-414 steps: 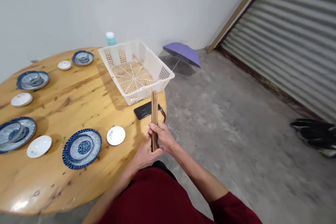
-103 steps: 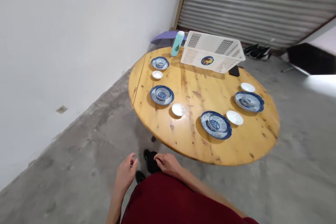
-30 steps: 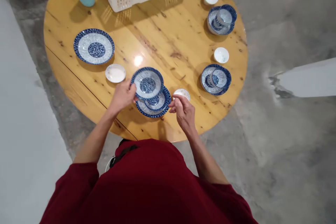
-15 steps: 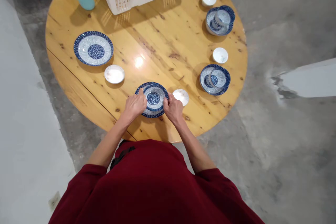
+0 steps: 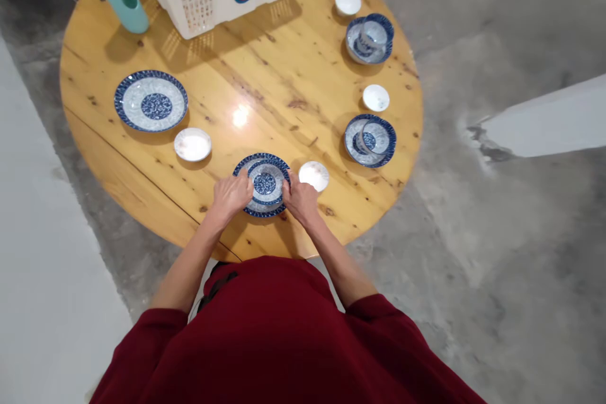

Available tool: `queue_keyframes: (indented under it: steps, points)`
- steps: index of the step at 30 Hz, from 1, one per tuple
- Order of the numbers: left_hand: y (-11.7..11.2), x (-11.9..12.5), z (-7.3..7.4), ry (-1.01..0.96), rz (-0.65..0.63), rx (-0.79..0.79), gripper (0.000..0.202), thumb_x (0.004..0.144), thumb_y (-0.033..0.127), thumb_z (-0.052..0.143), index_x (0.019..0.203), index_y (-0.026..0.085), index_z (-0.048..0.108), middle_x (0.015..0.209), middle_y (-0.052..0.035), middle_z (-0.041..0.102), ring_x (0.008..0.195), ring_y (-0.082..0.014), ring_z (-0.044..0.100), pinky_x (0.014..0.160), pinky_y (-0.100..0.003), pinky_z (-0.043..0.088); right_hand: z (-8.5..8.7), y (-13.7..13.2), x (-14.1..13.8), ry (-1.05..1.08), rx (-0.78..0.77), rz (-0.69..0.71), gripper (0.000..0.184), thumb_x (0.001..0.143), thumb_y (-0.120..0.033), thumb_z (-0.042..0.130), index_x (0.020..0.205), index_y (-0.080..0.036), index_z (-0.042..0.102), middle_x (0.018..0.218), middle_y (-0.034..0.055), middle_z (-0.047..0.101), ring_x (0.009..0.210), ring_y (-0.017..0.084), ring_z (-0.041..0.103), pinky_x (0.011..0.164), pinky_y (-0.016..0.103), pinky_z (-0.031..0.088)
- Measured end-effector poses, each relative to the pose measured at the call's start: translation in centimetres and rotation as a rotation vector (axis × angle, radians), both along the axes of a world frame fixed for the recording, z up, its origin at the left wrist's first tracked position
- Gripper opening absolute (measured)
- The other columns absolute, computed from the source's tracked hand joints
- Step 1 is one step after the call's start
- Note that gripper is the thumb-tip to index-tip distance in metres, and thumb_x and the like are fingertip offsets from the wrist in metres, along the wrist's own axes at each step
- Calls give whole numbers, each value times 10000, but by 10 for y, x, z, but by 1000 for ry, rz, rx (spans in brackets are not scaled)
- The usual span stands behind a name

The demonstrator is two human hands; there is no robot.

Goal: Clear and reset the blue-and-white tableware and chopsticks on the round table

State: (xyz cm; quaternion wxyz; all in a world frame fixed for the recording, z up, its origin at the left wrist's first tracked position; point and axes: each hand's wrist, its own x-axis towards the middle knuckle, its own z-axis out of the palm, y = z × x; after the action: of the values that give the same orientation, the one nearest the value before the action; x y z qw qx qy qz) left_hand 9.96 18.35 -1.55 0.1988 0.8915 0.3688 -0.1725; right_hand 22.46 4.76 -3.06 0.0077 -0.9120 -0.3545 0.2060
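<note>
Near the table's front edge, a blue-and-white bowl (image 5: 264, 184) sits in or just over a larger blue-rimmed plate (image 5: 263, 211); I cannot tell whether they touch. My left hand (image 5: 233, 193) grips the bowl's left side with its fingers curled. On the opposite rim, my right hand (image 5: 302, 196) is closed, thumb inward. Just beyond the right knuckles lies a small white dish (image 5: 314, 175). Another small white dish (image 5: 192, 144) is up and left of my left hand, beside a large blue-rimmed plate (image 5: 157, 103). The fingertips under the rim are hidden.
On the round wooden table (image 5: 279, 120), two blue-and-white bowls, a near one (image 5: 351, 140) and a far one (image 5: 351, 49), each hold a clear cup. Small white bowls (image 5: 376, 98) stand near them. A white plastic basket (image 5: 208, 3) and a teal object (image 5: 125, 3) are at the back.
The whole view has shifted, moving the table leftward in the picture. The bowl has come down and sits more centrally over the plate, both hands still on it.
</note>
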Motion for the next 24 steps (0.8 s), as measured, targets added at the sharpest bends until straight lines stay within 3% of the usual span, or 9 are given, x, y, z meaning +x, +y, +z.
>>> queue_keyframes:
  steps: [2,5,7,10,16,24]
  points:
    - [4,0,-3,-29,17,-47,457,1026,382,305,1311,163,589,1125,-178,764,1081,-321,726,929,-396,528,-3,-1,3,78,101,-44,463,1061,-381,389,1438,-159,543,1049,153,766,985,285,723,861,337,498]
    - [8,3,-12,-131,79,-229,433,1026,392,282,1174,179,628,1050,-125,782,899,-252,764,846,-319,537,-11,0,3,250,247,-125,355,1043,-389,433,1144,-150,674,876,96,751,879,231,714,774,264,478]
    - [8,3,-15,-195,132,-314,403,1014,366,287,1094,170,629,930,-105,780,775,-228,760,758,-294,529,-16,1,1,326,315,-191,259,1003,-319,470,928,-163,663,763,53,703,777,201,684,697,238,452]
    - [2,-2,-11,-254,169,-311,352,988,334,318,1038,161,621,794,-98,749,770,-247,755,699,-293,503,-18,0,-5,359,426,-263,180,913,-216,485,763,-190,581,694,15,640,678,169,611,638,229,417]
    - [-28,-25,11,-271,72,-224,345,997,335,333,1092,160,615,975,-155,764,913,-273,741,743,-307,493,0,-37,-31,323,608,-296,168,849,-261,462,689,-222,498,613,-15,557,616,153,521,604,234,377]
    - [-86,-38,0,-250,-111,-413,328,1024,282,342,1193,166,598,1095,-148,756,1069,-282,717,860,-329,489,-1,-116,-76,383,636,-572,202,811,-363,445,702,-213,526,594,3,581,559,157,555,550,237,406]
